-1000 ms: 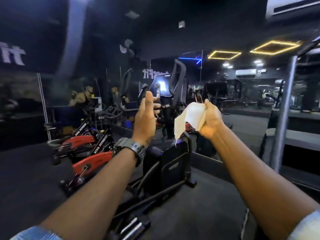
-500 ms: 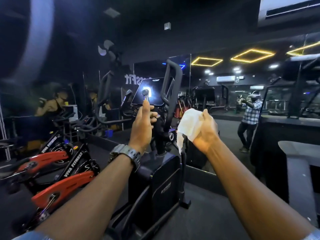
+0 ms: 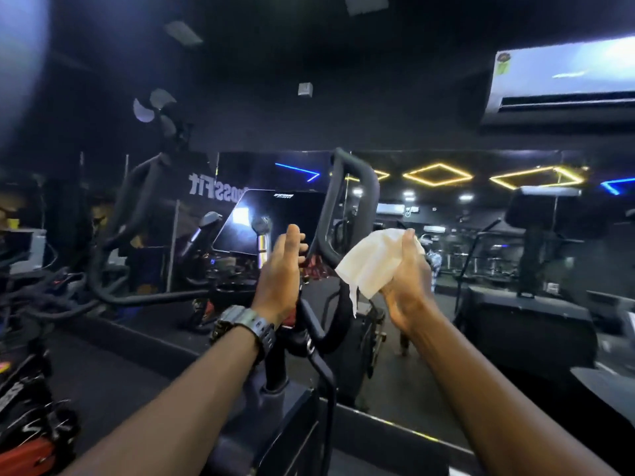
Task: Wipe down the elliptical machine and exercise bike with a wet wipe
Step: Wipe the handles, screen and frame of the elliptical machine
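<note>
Elliptical machine unwiped: our right hand grips the wet wipe; left hand, fingers straight, holds nothing. Next, press wipe onto handlebar.

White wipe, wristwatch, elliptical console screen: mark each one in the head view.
white wipe (image 3: 372,266), head view, on the middle of the cloth held by the right hand.
wristwatch (image 3: 242,325), head view, on the watch body at the left wrist.
elliptical console screen (image 3: 268,223), head view, on the dark glass panel.
</note>
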A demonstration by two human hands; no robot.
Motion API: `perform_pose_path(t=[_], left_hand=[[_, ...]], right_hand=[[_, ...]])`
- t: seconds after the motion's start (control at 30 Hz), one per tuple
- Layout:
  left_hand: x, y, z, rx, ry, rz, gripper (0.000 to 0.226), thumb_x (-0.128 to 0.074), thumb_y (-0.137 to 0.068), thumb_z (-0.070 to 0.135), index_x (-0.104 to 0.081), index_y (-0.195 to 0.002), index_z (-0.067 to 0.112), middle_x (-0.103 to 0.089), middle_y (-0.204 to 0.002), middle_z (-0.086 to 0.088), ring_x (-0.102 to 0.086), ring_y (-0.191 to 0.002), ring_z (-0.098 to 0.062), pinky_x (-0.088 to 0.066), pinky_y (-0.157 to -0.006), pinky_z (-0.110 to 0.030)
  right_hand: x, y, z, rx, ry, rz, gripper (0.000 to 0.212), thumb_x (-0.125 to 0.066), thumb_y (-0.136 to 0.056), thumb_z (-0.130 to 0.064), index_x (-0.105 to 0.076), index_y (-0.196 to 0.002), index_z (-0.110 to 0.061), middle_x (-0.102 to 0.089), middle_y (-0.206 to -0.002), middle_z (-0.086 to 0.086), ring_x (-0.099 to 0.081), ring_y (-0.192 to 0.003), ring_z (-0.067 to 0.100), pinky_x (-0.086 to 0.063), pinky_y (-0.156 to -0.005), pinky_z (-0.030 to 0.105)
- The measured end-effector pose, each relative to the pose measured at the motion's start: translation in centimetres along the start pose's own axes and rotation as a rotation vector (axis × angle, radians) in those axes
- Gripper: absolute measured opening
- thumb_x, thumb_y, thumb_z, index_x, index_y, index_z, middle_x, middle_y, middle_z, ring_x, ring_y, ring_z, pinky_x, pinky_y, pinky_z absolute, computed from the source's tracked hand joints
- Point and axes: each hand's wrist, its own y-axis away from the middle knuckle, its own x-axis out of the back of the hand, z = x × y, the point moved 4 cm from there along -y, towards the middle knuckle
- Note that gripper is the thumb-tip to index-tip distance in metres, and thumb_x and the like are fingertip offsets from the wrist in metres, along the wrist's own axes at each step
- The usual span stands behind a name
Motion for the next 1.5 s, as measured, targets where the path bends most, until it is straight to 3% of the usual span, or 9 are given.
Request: perform_pose_path(t=[0.43, 0.53, 0.63, 0.77, 0.93, 1.13, 1.27, 1.37, 1.5], left_hand=[[-5.6, -18.2, -10.4, -0.044, 0.123, -0.118, 0.082, -0.033, -0.069, 0.100, -0.069, -0.104, 0.036, -0.071, -0.124, 0.001, -0.063, -0.122, -0.020, -0.042, -0.113, -0.050], [-5.8, -21.3, -11.7, -0.060, 0.209, -0.058, 0.080, -0.036, -0.071, 0.098, -0.069, -0.107, 0.035, -0.072, -0.121, -0.001, -0.065, -0.119, -0.020, -0.044, -0.111, -0.050], [-6.3, -24.1, -12.4, -0.121, 0.233, -0.107, 0.101, -0.033, -0.069, 0.101, -0.068, -0.126, 0.025, -0.069, -0.129, -0.005, -0.063, -0.124, -0.026, -0.045, -0.110, -0.054], [-7.1, -26.1, -11.6, -0.144, 0.367, -0.222, 0.089, -0.040, -0.072, 0.099, -0.071, -0.120, 0.032, -0.072, -0.123, -0.005, -0.065, -0.121, -0.028, -0.043, -0.110, -0.059], [-6.8, -27.8, -9.8, -0.129, 0.530, -0.133, 0.084, -0.038, -0.072, 0.090, -0.072, -0.105, 0.021, -0.072, -0.104, -0.006, -0.067, -0.100, -0.021, -0.049, -0.105, -0.055], [-7.3, -28.9, -10.1, -0.066, 0.562, -0.102, 0.088, -0.030, -0.069, 0.099, -0.076, -0.095, 0.028, -0.072, -0.094, -0.011, -0.068, -0.095, -0.025, -0.049, -0.102, -0.061], [-6.8, -29.6, -10.9, -0.081, 0.583, -0.138, 0.102, -0.028, -0.068, 0.103, -0.071, -0.119, 0.025, -0.074, -0.118, -0.003, -0.068, -0.114, -0.026, -0.048, -0.106, -0.057], [-6.0, -29.7, -10.9, -0.107, 0.585, -0.187, 0.108, -0.032, -0.067, 0.103, -0.062, -0.135, 0.023, -0.066, -0.133, 0.000, -0.064, -0.122, -0.021, -0.046, -0.109, -0.053], [-5.8, -29.8, -10.2, -0.139, 0.529, -0.317, 0.068, -0.032, -0.081, 0.084, -0.069, -0.108, 0.034, -0.076, -0.110, 0.006, -0.072, -0.105, -0.013, -0.053, -0.102, -0.047]], right_hand=[[-11.4, -17.8, 9.0, 0.444, 0.854, -0.167, 0.030, -0.038, -0.103, -0.029, -0.051, -0.118, -0.006, -0.053, -0.118, 0.011, -0.054, -0.096, 0.020, -0.045, -0.082, 0.041], [-13.5, -21.2, 11.1, 0.429, 1.068, -0.194, 0.047, -0.040, -0.102, -0.034, -0.034, -0.141, -0.010, -0.012, -0.158, 0.017, -0.042, -0.128, 0.041, -0.043, -0.100, 0.052], [-14.6, -24.8, 8.8, 0.434, 1.133, -0.085, 0.055, -0.044, -0.100, -0.028, -0.022, -0.148, -0.012, 0.014, -0.160, 0.016, -0.037, -0.130, 0.049, -0.040, -0.105, 0.051], [-15.6, -30.0, 4.8, 0.528, 1.203, 0.003, 0.055, -0.046, -0.094, -0.011, -0.022, -0.144, -0.003, -0.016, -0.147, 0.033, -0.034, -0.129, 0.048, -0.039, -0.105, 0.046], [-14.2, -24.5, 7.4, 0.682, 1.244, -0.054, 0.025, -0.033, -0.101, -0.019, -0.038, -0.123, -0.010, -0.051, -0.125, 0.015, -0.056, -0.111, 0.028, -0.048, -0.095, 0.043], [-12.8, -20.0, 10.7, 0.707, 1.529, -0.217, 0.049, -0.045, -0.095, -0.022, -0.031, -0.138, -0.003, -0.038, -0.135, 0.020, -0.042, -0.125, 0.037, -0.039, -0.104, 0.037], [-16.1, -27.4, 6.8, 0.858, 1.983, -0.061, 0.071, -0.038, -0.094, -0.044, -0.019, -0.154, -0.010, -0.011, -0.161, 0.019, 0.007, -0.149, 0.039, 0.002, -0.120, 0.057], [-17.3, -32.8, 0.4, 0.794, 2.066, 0.170, 0.053, -0.039, -0.096, -0.030, -0.037, -0.143, -0.005, -0.027, -0.155, 0.019, -0.014, -0.147, 0.037, -0.014, -0.118, 0.054], [-17.6, -34.0, -1.6, 0.759, 1.894, 0.224, 0.039, -0.035, -0.102, -0.032, -0.051, -0.124, -0.005, -0.054, -0.132, 0.016, -0.052, -0.120, 0.038, -0.042, -0.094, 0.045]])
